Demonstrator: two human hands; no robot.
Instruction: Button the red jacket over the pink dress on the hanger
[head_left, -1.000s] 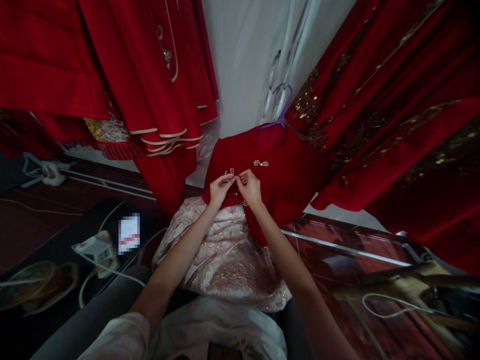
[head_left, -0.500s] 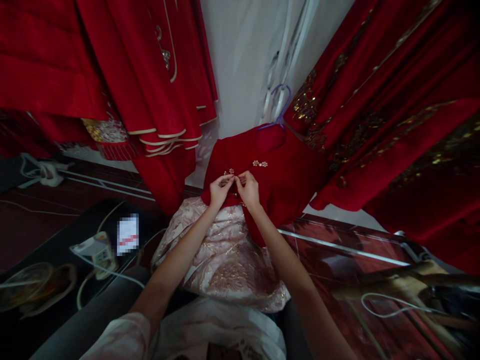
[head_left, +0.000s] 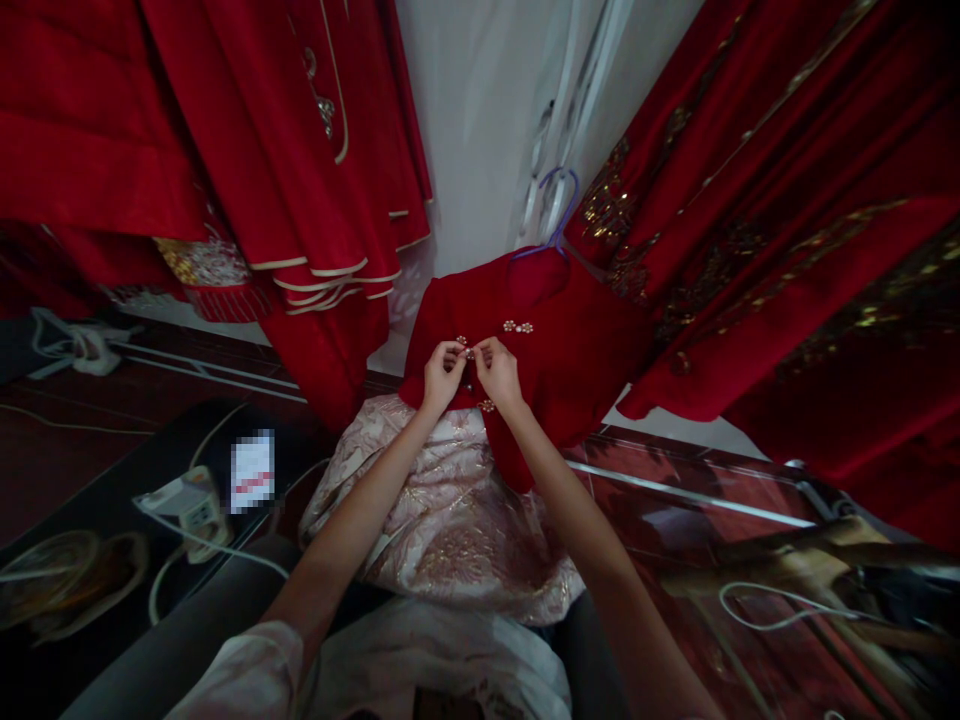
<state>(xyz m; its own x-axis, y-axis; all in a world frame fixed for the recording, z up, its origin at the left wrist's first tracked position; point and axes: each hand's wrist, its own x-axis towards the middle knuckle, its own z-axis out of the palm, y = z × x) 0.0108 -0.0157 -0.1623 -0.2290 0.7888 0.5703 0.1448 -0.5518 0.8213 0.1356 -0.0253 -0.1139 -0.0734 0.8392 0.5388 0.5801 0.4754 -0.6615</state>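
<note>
A small red garment [head_left: 570, 350] hangs on a purple hanger [head_left: 559, 205] in front of me. Its front carries pearl knot buttons [head_left: 518, 327]. My left hand [head_left: 442, 378] and my right hand [head_left: 497, 373] meet at one button clasp [head_left: 466, 349] on the garment's front. Both hands pinch the clasp, fingers closed on it. Below the garment lies a pale pink and gold brocade fabric [head_left: 442, 520], spread over my lap.
Red robes with cream trim [head_left: 300, 180] hang at the left, gold-embroidered red robes [head_left: 787, 230] at the right. A white wall [head_left: 480, 130] lies behind. A power strip [head_left: 191, 505] with cables sits at lower left on the dark floor. A white cable [head_left: 765, 610] lies at lower right.
Both hands stay at the same clasp with only small finger shifts. The view has drifted slightly.
</note>
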